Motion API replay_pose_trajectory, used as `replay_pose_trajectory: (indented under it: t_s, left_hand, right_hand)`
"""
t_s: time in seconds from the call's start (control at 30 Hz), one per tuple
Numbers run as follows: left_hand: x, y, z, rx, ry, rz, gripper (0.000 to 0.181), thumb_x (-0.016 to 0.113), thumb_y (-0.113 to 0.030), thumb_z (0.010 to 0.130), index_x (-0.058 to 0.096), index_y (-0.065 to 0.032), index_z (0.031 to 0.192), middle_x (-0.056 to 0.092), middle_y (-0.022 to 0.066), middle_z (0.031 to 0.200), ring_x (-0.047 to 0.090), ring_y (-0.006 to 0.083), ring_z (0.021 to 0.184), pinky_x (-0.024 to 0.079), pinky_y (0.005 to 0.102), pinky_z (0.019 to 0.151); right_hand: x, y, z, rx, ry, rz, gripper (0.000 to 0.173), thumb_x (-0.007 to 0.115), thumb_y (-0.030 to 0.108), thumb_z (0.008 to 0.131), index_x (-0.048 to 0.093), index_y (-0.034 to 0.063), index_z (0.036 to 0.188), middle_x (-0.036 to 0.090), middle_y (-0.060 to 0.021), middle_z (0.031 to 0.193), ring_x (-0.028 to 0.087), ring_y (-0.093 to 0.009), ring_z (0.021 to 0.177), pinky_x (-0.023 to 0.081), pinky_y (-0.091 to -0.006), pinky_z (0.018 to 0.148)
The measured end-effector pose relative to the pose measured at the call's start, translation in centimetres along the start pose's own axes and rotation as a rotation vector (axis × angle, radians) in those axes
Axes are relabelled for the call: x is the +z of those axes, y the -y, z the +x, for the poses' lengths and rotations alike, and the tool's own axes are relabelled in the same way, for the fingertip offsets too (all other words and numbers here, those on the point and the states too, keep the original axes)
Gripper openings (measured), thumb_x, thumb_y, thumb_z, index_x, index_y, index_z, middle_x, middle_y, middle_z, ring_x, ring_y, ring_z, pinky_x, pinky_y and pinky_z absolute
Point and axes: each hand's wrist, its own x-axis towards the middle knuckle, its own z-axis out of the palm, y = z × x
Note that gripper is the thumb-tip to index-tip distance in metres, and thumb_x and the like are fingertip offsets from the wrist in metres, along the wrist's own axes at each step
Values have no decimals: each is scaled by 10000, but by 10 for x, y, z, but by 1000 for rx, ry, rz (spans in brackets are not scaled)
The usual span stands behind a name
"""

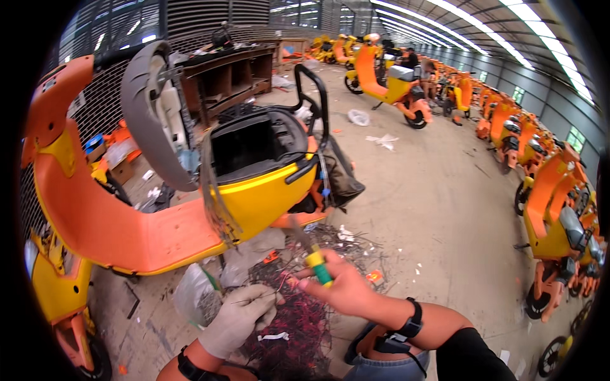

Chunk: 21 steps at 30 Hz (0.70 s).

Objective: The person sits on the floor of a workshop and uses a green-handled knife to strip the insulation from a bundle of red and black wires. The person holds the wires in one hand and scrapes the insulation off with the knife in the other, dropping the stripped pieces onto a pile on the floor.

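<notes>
My left hand (240,314), in a pale work glove, pinches a thin dark wire (275,291). Just right of it, my bare right hand (350,290) grips a hand tool with a green and yellow handle (318,265). The tool's blade or shaft is blurred and points up and away, so its kind is unclear. A short pinkish wire end shows near the right fingertips. Below both hands lies a heap of black and red wire scraps (298,328). A clear plastic bag (193,290) holding dark bits sits beside the left hand.
An orange and yellow scooter (267,195) stands ahead with its seat (155,119) raised; grey strands (208,162) hang over its side. Behind it is a wooden cabinet (228,78). Rows of scooters (548,214) line the right. A person (427,76) is beside another scooter (376,81).
</notes>
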Motion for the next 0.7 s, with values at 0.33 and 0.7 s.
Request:
replay_pose_trajectory:
  t_s: [0.33, 0.7]
  left_hand:
    - [7, 2, 2, 5, 115, 69, 208, 506, -169, 1002, 626, 1, 988, 471, -21, 648, 417, 60, 575, 339, 217, 519]
    - [8, 3, 2, -17, 127, 89, 183, 523, -172, 992, 600, -14, 945, 498, -9, 678, 430, 71, 584, 330, 224, 516]
  right_hand:
    - [13, -8, -10, -351, 54, -218, 209, 726, 192, 865, 687, 35, 997, 568, -126, 1177, 574, -280, 1059, 465, -366, 913]
    - [17, -4, -11, -324, 37, -210, 181, 723, 147, 849, 688, 29, 982, 570, -137, 1180, 593, -285, 1051, 480, -367, 892]
